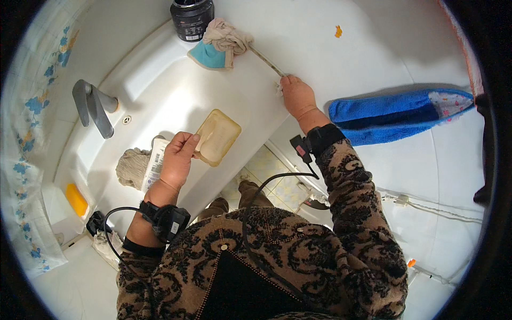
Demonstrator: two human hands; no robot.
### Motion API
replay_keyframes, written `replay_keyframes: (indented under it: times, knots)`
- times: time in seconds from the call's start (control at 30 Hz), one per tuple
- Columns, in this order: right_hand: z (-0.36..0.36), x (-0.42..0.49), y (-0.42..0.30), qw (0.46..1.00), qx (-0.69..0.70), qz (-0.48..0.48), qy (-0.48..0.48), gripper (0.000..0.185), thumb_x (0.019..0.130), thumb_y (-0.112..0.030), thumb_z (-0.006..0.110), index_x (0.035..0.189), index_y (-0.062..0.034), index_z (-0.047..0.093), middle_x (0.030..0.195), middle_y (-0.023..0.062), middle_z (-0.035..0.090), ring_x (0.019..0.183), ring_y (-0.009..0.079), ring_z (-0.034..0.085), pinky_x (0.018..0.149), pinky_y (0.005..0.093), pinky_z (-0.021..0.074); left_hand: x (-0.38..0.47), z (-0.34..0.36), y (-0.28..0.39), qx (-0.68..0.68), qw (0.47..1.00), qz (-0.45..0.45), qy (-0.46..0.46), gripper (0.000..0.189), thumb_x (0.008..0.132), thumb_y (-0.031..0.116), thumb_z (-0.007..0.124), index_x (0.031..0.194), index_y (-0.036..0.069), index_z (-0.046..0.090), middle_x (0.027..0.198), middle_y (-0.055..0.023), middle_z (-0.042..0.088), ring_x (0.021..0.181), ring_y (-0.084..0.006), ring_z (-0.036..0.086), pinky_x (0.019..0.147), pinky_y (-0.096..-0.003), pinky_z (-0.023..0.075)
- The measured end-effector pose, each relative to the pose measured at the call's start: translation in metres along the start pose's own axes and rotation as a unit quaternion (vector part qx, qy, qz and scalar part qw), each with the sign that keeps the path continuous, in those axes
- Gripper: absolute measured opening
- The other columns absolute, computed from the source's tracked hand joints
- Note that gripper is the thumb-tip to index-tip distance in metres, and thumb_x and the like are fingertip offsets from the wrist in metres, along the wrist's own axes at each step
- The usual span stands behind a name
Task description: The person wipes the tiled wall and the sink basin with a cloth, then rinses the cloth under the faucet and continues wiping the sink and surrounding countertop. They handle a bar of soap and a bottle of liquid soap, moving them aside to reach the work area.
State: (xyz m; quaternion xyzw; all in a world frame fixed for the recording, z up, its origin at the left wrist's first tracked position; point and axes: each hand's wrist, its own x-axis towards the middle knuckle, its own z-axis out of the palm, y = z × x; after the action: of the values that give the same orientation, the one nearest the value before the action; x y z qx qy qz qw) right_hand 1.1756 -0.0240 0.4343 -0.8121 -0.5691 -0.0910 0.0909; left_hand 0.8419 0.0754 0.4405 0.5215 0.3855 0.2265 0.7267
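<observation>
Over the white sink basin, my left hand pinches the edge of a yellowish translucent soap dish with a pale piece lying in it. My right hand is closed at the near end of a thin rail by the wall, beside a small whitish scrap; whether it grips the rail or the scrap I cannot tell. A beige and turquoise cloth hangs at the rail's far end. Behind my left hand, a grey-beige cloth and a white printed package lie in the basin.
A grey faucet rises at the basin's left. A black jar stands at the back rim, an orange-yellow sponge at the near left corner. A blue towel hangs on the right wall. A patterned curtain borders the far left.
</observation>
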Motion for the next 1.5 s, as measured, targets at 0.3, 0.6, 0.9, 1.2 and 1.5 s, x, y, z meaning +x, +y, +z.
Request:
replay_keyframes:
  times: [0.3,0.6,0.9,1.2,1.5]
  knots:
    - [-0.001,-0.031,-0.018,0.992,-0.097,0.047,-0.066,0.012,0.079,-0.017,0.059,0.088,-0.0087,0.056,0.088,0.0102,0.061,0.085,0.0275,0.059,0.074,0.0402,0.0437,-0.001,-0.001,0.004,-0.008,1.0,0.009,0.002,0.018,0.092,0.021,0.06,0.09,0.003,0.059,0.078,-0.0006,0.058,0.065,-0.0079,0.051,0.063,-0.023,0.043]
    - [-0.012,-0.05,-0.023,0.979,0.181,0.038,0.09,0.024,0.076,-0.007,0.061,0.099,-0.003,0.057,0.101,0.0155,0.061,0.096,0.0366,0.056,0.084,0.0435,0.0446,-0.002,-0.01,0.007,-0.017,1.0,-0.007,0.01,0.017,0.093,0.021,0.059,0.089,0.004,0.059,0.077,0.0004,0.058,0.068,-0.0072,0.051,0.064,-0.0227,0.0428]
    - [0.024,-0.067,0.016,0.979,0.038,0.109,0.17,0.021,0.081,-0.003,0.056,0.102,-0.003,0.055,0.102,0.0129,0.061,0.093,0.0331,0.059,0.082,0.0417,0.0468,-0.004,-0.012,0.013,0.024,1.0,-0.002,0.003,0.019,0.093,0.022,0.059,0.087,0.005,0.058,0.078,0.0016,0.057,0.07,-0.0066,0.049,0.068,-0.0223,0.0419]
    - [0.067,-0.108,0.005,0.401,0.63,0.63,0.216,0.015,0.089,-0.008,0.056,0.101,0.0004,0.051,0.093,0.0114,0.058,0.08,0.0235,0.06,0.068,0.036,0.0537,-0.004,-0.014,0.016,0.025,0.999,-0.021,0.004,0.017,0.093,0.021,0.058,0.089,0.005,0.058,0.079,0.0031,0.056,0.074,-0.0054,0.047,0.071,-0.021,0.0404]
    - [0.084,-0.067,0.013,0.581,0.663,0.463,0.098,0.022,0.09,-0.015,0.052,0.106,-0.0048,0.062,0.1,0.0069,0.065,0.097,0.0181,0.06,0.081,0.0324,0.0488,-0.001,-0.015,0.016,0.042,0.999,-0.013,0.003,0.018,0.093,0.022,0.059,0.088,0.005,0.058,0.079,0.0029,0.055,0.071,-0.0059,0.047,0.068,-0.0214,0.0412]
